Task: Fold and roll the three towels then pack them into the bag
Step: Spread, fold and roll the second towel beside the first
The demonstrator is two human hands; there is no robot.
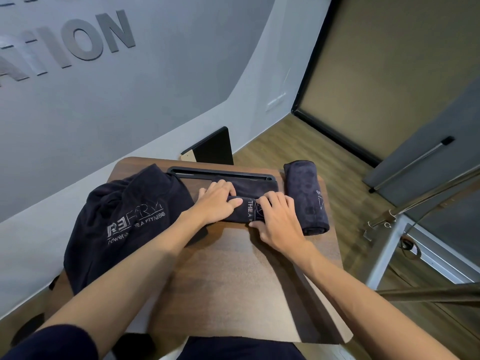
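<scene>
your left hand (217, 201) and right hand (276, 218) sit side by side on the half-rolled towel (248, 206) in the middle of the table (246, 276). on both, the fingers curl over the top of the roll and the thumbs tuck against its near side, so each hand is clamped on the towel, not lying flat on it. that placement makes sense: two hands spread along the roll keep it even from end to end, and the thumbs stop the wound part from springing loose. the part not yet rolled lies flat beyond your fingers, reaching to the dark slotted tray (220, 173) at the far edge of the table. judging by that, this roll is partly done.

a finished rolled towel (307, 197) lies just beside your right hand, set lengthwise near the table's right edge, out of the rolling path but close enough that your wrist could nudge it. the dark bag (124, 216) with white lettering slumps on the left side of the table, touching your left forearm; i can't tell where its opening lies. a third towel isn't plainly visible.

the tray's raised rim stands where the roll is heading, so the last turns may bump it. a metal frame (389, 245) stands off to the right, well apart from the work.
</scene>
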